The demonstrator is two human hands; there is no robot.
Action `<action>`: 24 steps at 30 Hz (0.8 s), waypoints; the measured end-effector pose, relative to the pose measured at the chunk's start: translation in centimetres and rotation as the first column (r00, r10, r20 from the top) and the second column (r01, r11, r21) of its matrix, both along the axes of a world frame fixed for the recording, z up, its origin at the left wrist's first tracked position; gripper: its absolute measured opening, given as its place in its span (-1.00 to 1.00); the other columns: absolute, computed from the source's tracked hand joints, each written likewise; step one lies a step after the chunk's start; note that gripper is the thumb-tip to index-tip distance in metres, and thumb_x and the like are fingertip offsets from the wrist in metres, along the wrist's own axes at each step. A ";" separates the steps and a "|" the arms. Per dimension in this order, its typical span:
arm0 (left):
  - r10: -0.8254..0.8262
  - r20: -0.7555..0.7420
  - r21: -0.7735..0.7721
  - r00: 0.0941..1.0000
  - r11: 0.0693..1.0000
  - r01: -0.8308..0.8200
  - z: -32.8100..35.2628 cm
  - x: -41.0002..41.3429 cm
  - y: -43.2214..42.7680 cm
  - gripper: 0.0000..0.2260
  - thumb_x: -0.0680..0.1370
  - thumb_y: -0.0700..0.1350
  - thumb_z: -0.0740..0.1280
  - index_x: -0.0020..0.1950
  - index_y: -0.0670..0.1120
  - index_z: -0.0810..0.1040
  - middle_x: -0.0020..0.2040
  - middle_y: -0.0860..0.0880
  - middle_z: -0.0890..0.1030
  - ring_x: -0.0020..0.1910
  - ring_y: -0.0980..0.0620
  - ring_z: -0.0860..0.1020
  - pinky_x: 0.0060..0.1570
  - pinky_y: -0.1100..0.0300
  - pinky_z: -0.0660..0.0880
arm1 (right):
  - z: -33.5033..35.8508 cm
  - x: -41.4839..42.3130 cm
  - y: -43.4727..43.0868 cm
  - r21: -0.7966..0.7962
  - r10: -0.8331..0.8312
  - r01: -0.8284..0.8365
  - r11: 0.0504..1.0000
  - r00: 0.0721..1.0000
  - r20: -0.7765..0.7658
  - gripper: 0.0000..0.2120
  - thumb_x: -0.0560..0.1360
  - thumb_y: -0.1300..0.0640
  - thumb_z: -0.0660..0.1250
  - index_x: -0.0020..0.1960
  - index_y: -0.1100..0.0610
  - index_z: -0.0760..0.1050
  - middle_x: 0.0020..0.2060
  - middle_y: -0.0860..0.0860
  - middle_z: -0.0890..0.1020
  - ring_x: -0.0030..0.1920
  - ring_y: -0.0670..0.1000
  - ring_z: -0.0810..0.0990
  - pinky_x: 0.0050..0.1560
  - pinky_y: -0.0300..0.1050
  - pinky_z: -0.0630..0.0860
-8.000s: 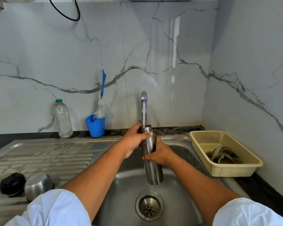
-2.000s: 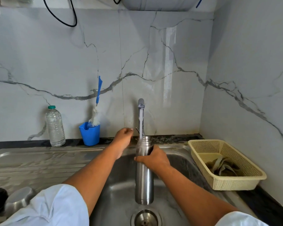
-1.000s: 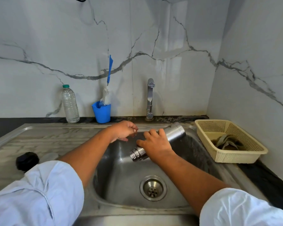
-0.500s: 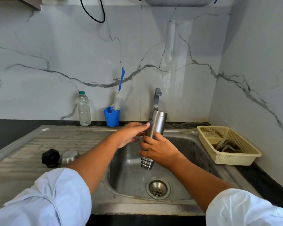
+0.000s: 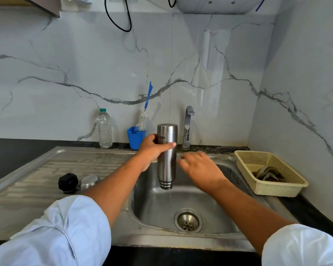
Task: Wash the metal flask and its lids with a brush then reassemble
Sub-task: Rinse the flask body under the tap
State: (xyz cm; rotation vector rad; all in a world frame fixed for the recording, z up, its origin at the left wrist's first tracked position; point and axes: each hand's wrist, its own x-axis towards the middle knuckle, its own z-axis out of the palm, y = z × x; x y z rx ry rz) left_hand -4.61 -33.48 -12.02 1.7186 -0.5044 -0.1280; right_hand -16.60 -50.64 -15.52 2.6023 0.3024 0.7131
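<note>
- Two hands are over the sink (image 5: 154,208). The left hand (image 5: 152,148) has its grip closed round the metal flask (image 5: 166,166), with the fingers wrapped about the upper body. The right hand (image 5: 199,167) holds nothing, and its fingers are loosely spread.
- The flask hangs upside down over the basin, just left of the tap (image 5: 187,127). Its long axis is upright, with the base on top and the threaded mouth at the bottom.
- The right hand is just beside the flask's right flank at mid-body. It is blurred, so the narrow gap between them is only probable.
- This looks like draining after a rinse, with the scrubbing not yet done.
- The brush (image 5: 142,121) stands handle-up in a blue cup (image 5: 136,138) on the far tabletop, just beyond the left hand and left of the flask. The free right hand is on the opposite side, so it would have to reach across the flask, or the flask would have to change hands.
- The black lid (image 5: 68,182) and the steel cup lid (image 5: 89,182) sit side by side on the drainboard (image 5: 37,179) at the left. They are well apart from the flask and nearer the left arm.
</note>
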 end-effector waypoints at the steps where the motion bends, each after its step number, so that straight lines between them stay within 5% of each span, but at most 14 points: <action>1: 0.024 -0.002 -0.020 1.000 1.000 -0.024 0.3 0.0 0.6 -0.46 0.37 0.05 0.65 0.27 -0.02 0.56 0.12 0.05 0.67 0.11 0.05 0.63 0.00 0.16 0.53 | 0.5 0.2 0.4 0.230 -0.088 0.097 0.968 0.995 -0.050 -0.59 0.54 0.12 0.33 0.39 0.06 0.47 0.28 0.08 0.59 0.30 0.14 0.56 0.36 0.09 0.39; 4: 0.055 0.012 -0.052 0.998 0.997 -0.054 1.7 -0.4 2.4 -0.45 0.35 0.03 0.66 0.27 -0.02 0.56 0.12 0.06 0.67 0.11 0.05 0.64 0.19 0.06 0.56 | 2.2 1.0 2.2 0.819 -0.063 0.199 0.538 0.979 -0.196 -0.46 0.59 -0.12 0.36 0.49 0.07 0.40 0.29 0.03 0.61 0.28 0.09 0.58 0.32 0.04 0.50; 6: 0.072 0.038 -0.068 0.997 0.995 -0.069 2.9 -0.9 3.7 -0.45 0.35 0.04 0.67 0.27 -0.01 0.57 0.12 0.05 0.69 0.10 0.05 0.66 0.23 0.00 0.58 | 3.6 1.9 3.9 0.932 0.065 0.168 0.321 0.978 -0.198 -0.36 0.52 -0.16 0.46 0.50 0.06 0.38 0.27 0.00 0.62 0.26 0.04 0.60 0.25 -0.01 0.55; 8: 0.083 0.079 -0.084 0.993 0.993 -0.076 4.5 -1.5 5.2 -0.49 0.35 0.04 0.66 0.24 0.01 0.60 0.10 0.05 0.71 0.08 0.06 0.68 0.21 -0.01 0.61 | 4.9 2.7 6.0 0.970 0.167 0.107 0.220 0.975 -0.145 -0.35 0.49 -0.11 0.52 0.48 0.05 0.40 0.23 -0.02 0.64 0.21 0.01 0.63 0.12 -0.12 0.57; 14: 0.190 0.202 -0.105 0.961 0.980 -0.171 10.5 -2.5 12.4 -0.49 0.33 0.05 0.67 0.21 0.03 0.62 0.09 0.07 0.72 0.09 0.08 0.69 0.19 0.02 0.61 | 9.1 5.0 13.3 0.992 0.244 -0.089 0.084 0.968 0.067 -0.46 0.44 0.03 0.59 0.36 0.02 0.49 0.13 -0.01 0.67 0.08 -0.02 0.66 0.07 -0.12 0.63; 17: 0.250 0.251 -0.118 0.935 0.967 -0.227 12.4 -3.1 16.8 -0.55 0.35 0.01 0.67 0.17 0.04 0.61 0.07 0.09 0.71 0.07 0.11 0.68 0.13 0.09 0.61 | 10.9 6.0 17.8 0.986 0.299 -0.136 0.097 0.949 0.101 -0.44 0.44 0.01 0.59 0.37 0.03 0.49 0.11 -0.02 0.67 0.06 -0.04 0.65 -0.03 -0.29 0.55; 20: 0.337 0.280 -0.127 0.899 0.941 -0.313 12.8 -3.1 21.1 -0.52 0.36 0.00 0.67 0.23 0.02 0.61 0.10 0.09 0.69 0.09 0.11 0.66 0.15 0.09 0.61 | 11.7 7.0 22.3 0.982 0.370 -0.136 0.128 0.925 0.080 -0.41 0.46 -0.01 0.57 0.43 0.01 0.47 0.17 -0.01 0.67 0.13 0.00 0.65 0.14 -0.12 0.58; 24: 0.460 0.290 -0.118 0.839 0.887 -0.446 11.0 -2.5 26.2 -0.53 0.36 0.03 0.66 0.21 0.01 0.63 0.08 0.09 0.68 0.08 0.09 0.66 0.16 0.06 0.62 | 11.0 7.8 27.1 0.964 0.465 -0.104 0.245 0.885 -0.023 -0.35 0.52 -0.02 0.50 0.54 0.03 0.36 0.26 0.01 0.64 0.25 0.03 0.60 0.17 -0.14 0.51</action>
